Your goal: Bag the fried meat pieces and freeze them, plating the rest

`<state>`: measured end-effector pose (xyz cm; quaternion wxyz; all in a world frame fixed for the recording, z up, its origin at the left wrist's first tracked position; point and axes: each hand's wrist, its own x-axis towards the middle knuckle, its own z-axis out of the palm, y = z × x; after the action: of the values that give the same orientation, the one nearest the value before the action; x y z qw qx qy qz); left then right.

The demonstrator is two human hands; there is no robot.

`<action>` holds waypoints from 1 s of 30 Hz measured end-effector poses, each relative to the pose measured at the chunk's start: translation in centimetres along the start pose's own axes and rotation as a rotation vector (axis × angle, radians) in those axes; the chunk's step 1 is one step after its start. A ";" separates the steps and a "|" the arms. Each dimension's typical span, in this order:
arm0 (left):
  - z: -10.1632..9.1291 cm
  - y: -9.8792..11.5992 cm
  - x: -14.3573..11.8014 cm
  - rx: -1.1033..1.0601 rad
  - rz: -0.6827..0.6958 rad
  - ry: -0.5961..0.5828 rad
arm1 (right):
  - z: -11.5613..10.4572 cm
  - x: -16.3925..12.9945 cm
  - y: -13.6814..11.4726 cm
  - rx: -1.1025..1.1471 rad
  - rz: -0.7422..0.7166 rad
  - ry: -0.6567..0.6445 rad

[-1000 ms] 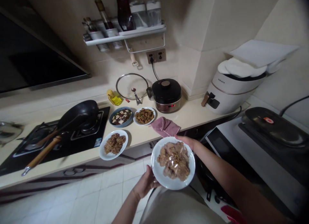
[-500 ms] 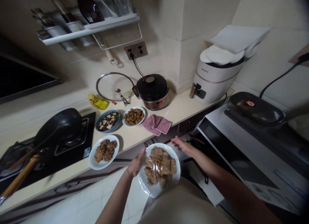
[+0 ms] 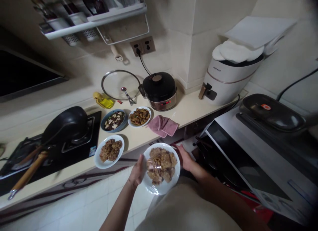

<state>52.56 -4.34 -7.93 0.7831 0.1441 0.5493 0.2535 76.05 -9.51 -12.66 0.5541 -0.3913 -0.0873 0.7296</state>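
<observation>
A white plate [image 3: 171, 183] of brown meat pieces under clear film is held in front of my body, just off the counter's edge. My left hand [image 3: 137, 173] grips its left rim. My right hand [image 3: 185, 159] holds its right rim. On the counter beyond lie a white plate of brown food [image 3: 98, 162], a blue bowl of tofu [image 3: 107, 129] and a small white plate of stir-fry [image 3: 148, 113]. A pink cloth [image 3: 163, 126] lies near the counter's front edge.
A black wok [image 3: 67, 124] with a wooden handle sits on the black hob [image 3: 95, 123] at left. A glass lid [image 3: 119, 85], oil bottle [image 3: 103, 100], black cooker [image 3: 160, 90] and white appliance [image 3: 227, 80] line the wall. A white oven [image 3: 258, 154] stands at right.
My right hand, which was off the plate half a second ago, has come back to its right rim. The plate has stayed in front of me while the view shifted slightly.
</observation>
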 end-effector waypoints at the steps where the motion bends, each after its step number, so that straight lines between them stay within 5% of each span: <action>1: 0.2 0.1 -0.1 -0.029 0.027 0.033 | -0.2 -0.2 -0.2 0.021 -0.040 0.052; 8: 4.3 -1.8 0.2 -0.169 0.242 0.127 | 2.4 -1.2 -1.2 0.223 0.084 -0.177; 11: 6.1 -2.7 0.3 -0.230 0.317 0.114 | 1.9 -0.8 -3.2 0.230 0.114 -0.170; 17: 9.3 -1.8 -0.1 -0.337 0.187 -0.060 | 0.3 -0.6 -8.1 0.165 0.083 -0.200; 22: 11.6 -3.6 -0.5 -0.463 0.343 -0.019 | 0.9 -1.8 -8.2 0.105 0.035 -0.081; 27: 9.7 -7.1 -1.2 -0.404 0.363 -0.089 | -1.0 -3.5 -6.0 0.015 0.018 0.206; 30: 6.8 -6.5 -2.2 -0.166 0.232 -0.171 | -2.4 -4.5 -5.9 -0.055 0.068 0.241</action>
<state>59.87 -10.60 -7.11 0.8017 0.1623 0.4374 0.3736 82.38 -12.04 -8.85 0.5246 -0.4941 -0.0269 0.6928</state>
